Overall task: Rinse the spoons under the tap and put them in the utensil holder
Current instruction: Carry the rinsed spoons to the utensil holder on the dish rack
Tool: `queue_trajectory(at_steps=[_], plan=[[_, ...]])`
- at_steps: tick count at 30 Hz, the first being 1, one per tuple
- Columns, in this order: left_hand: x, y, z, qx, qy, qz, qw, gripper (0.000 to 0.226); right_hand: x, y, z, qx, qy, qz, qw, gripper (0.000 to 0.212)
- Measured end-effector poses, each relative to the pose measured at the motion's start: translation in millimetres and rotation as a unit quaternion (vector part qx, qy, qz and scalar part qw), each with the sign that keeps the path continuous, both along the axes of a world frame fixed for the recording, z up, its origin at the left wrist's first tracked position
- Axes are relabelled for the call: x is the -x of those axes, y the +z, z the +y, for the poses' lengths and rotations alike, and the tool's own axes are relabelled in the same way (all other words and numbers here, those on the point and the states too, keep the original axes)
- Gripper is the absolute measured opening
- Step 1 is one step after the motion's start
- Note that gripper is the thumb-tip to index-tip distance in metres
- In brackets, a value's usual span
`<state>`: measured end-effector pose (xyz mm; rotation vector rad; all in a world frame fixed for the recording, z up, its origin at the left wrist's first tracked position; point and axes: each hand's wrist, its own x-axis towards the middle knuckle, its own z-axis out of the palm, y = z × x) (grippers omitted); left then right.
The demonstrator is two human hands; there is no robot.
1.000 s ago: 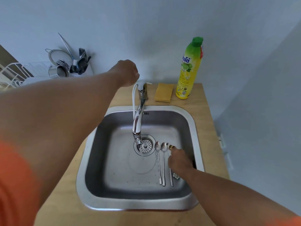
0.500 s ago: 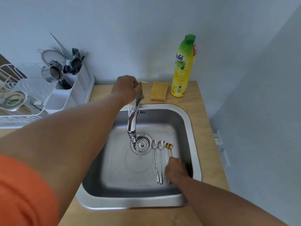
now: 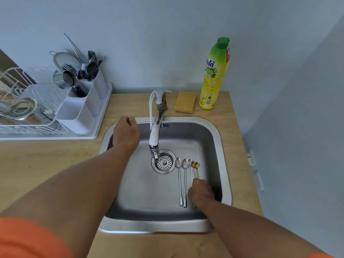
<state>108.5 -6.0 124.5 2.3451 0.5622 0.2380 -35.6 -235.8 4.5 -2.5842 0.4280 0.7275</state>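
Wooden tabletop (image 3: 240, 164), steel sink (image 3: 225, 164): spoons (image 3: 182, 181) lie flat, thin, stiff, light, probably slippery. Right hand (image 3: 201, 192) fingers curl onto the handles, best pinched mid-handle; left hand (image 3: 126, 135) loosely closed, empty.

One head-worn view, looking down over our sink

We see from above and just in front of the sink (image 3: 226, 179), facing forward and down toward the wall, with the tap (image 3: 155, 135) mid-frame. Our forearms enter from the bottom edge, close to the lens. The wide angle also takes in the dish rack (image 3: 55, 127) at far left.
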Motion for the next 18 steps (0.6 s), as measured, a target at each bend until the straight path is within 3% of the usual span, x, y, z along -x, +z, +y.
queue_trajectory(at_steps=[5,10,14,18], plan=[[52.0,-58.9,-4.2,-0.006,-0.054,0.159,0.986,0.021,-2.3,-0.5,-0.7,0.000,0.002,0.015,1.000,0.021],[89.1,-93.8,-40.5,-0.044,-0.174,0.303,0.936,0.029,-6.4,0.1,-1.0,-0.010,-0.003,0.016,1.000,0.015],[96.6,-107.8,-67.4,-0.054,-0.233,0.368,0.899,0.032,-9.4,0.0,-1.6,-0.014,-0.018,0.015,1.000,0.009],[92.1,-117.3,-82.8,-0.068,-0.252,0.375,0.889,0.040,-11.0,-3.5,-3.2,-0.017,-0.024,0.013,0.999,0.012]])
